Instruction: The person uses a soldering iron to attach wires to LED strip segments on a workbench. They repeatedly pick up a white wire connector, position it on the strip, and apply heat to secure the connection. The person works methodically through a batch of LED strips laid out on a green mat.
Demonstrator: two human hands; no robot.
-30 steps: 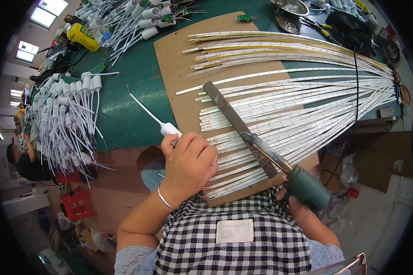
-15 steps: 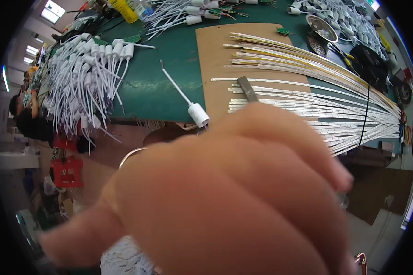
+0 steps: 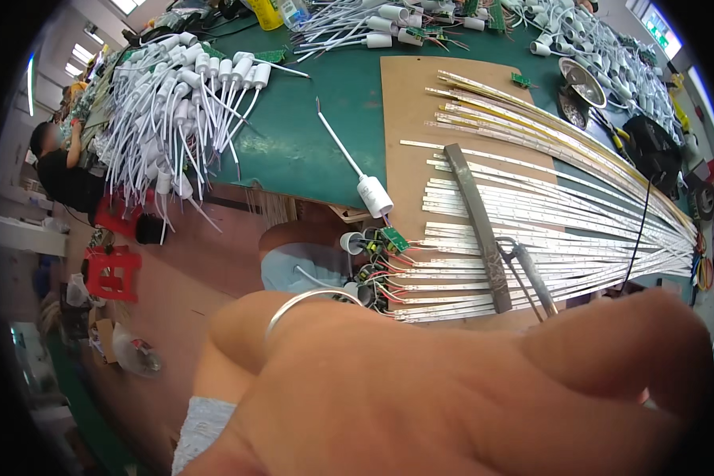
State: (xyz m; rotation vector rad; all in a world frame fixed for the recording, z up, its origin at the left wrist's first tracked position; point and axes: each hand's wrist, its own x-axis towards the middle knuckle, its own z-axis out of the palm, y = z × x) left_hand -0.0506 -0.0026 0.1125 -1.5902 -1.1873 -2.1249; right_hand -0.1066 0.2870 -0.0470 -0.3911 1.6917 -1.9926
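My left hand (image 3: 452, 389), very close and large, fills the lower part of the view. A silver bangle (image 3: 313, 293) circles its wrist, and a pale sleeve (image 3: 205, 424) shows below. The fingers stretch toward the right, but their tips are hidden or cut off, so whether they hold anything cannot be seen. My right hand does not show. Just beyond the left hand, a flat metal bar (image 3: 477, 226) lies across several white LED strips (image 3: 452, 274). Beside it is a metal tool with rod-like handles (image 3: 535, 274), partly covered by the hand.
A white cylindrical lamp cap with a cable (image 3: 374, 196) lies near small green circuit boards (image 3: 392, 239). Brown board (image 3: 411, 99) rests on the green table (image 3: 293, 151). Piled caps (image 3: 178, 103) hang over the left edge. A person (image 3: 63, 166) sits far left, near a red stool (image 3: 113, 274).
My left hand has dropped lower in the view, uncovering the metal bar, the rod-handled tool and the wired strip ends. The whole scene has shifted slightly right and down.
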